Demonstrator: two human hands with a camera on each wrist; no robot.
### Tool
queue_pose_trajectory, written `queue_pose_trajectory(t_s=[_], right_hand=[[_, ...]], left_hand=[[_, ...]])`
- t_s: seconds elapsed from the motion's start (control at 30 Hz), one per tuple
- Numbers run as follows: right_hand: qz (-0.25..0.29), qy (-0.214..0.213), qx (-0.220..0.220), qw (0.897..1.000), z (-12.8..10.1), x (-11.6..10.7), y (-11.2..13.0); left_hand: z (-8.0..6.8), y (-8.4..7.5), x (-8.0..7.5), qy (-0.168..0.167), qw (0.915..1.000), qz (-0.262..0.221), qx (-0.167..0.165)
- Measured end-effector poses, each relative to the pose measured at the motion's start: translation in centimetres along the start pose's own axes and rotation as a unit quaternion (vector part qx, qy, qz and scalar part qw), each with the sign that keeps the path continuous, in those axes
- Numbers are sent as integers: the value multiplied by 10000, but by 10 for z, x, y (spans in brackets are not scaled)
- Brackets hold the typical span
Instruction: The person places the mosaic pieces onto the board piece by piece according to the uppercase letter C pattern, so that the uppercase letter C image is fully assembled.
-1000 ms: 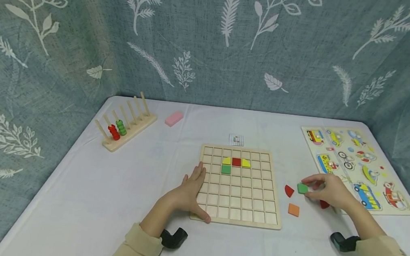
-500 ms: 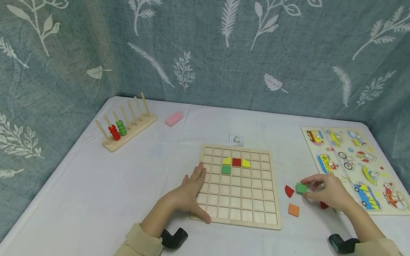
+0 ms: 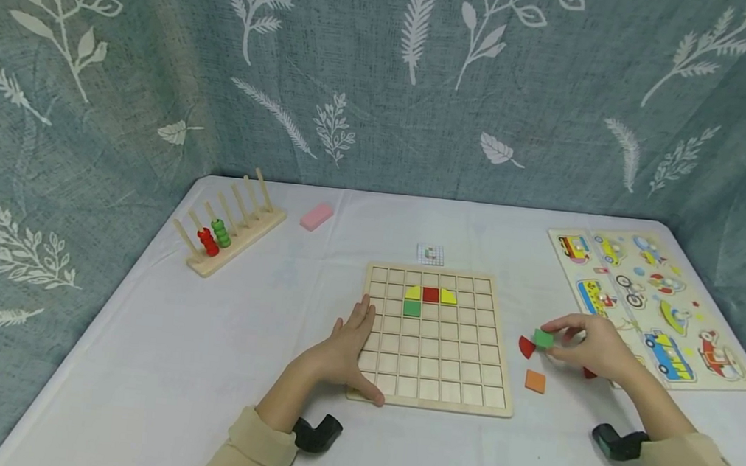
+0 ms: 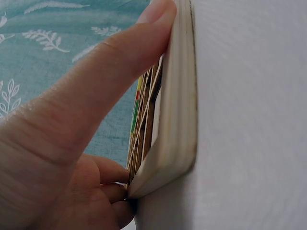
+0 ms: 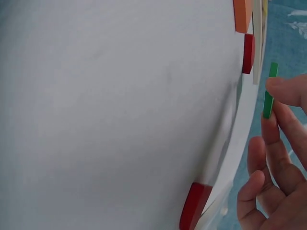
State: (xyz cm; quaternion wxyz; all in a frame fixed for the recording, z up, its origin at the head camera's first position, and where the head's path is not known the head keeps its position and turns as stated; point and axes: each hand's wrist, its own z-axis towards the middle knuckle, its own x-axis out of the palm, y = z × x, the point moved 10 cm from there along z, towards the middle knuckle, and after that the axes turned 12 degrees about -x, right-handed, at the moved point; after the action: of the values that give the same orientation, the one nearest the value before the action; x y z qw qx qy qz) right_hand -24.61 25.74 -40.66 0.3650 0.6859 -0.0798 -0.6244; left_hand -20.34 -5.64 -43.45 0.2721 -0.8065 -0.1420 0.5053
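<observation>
Green square tile is pinched between the thumb and fingertips of the right hand, and it is held a little above the white table. In the right wrist view the same tile is seen from its thin edge, with a fingertip on top and another under it, and no part of it is touching the table. A red curved piece is lying just beside the held tile, on its left. An orange square is lying near it, closer to the person. Another red piece is partly hidden under the right hand.

The wooden grid board is lying in the middle of the table, left of the loose pieces and well apart from the held tile. It is touched by the left hand, which is laid flat with straight fingers on the board's left side. The thumb is pressed against the board's near edge, as shown in the left wrist view. Nothing is gripped by this hand.

Four pieces are set in the upper rows of the board: a yellow curved piece, a red square, another yellow curved piece, and a green square under the first yellow one.

A vehicle puzzle board is lying at the right. A peg rack with red and green rings and a pink block are found at the far left.
</observation>
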Motion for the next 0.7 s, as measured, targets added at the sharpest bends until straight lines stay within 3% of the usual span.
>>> queue_pose_trajectory(t_s=[0.7], right_hand=[[-104, -126, -531, 9985, 9, 5, 31]], left_hand=[[2, 3, 1, 12, 10000, -8, -21]])
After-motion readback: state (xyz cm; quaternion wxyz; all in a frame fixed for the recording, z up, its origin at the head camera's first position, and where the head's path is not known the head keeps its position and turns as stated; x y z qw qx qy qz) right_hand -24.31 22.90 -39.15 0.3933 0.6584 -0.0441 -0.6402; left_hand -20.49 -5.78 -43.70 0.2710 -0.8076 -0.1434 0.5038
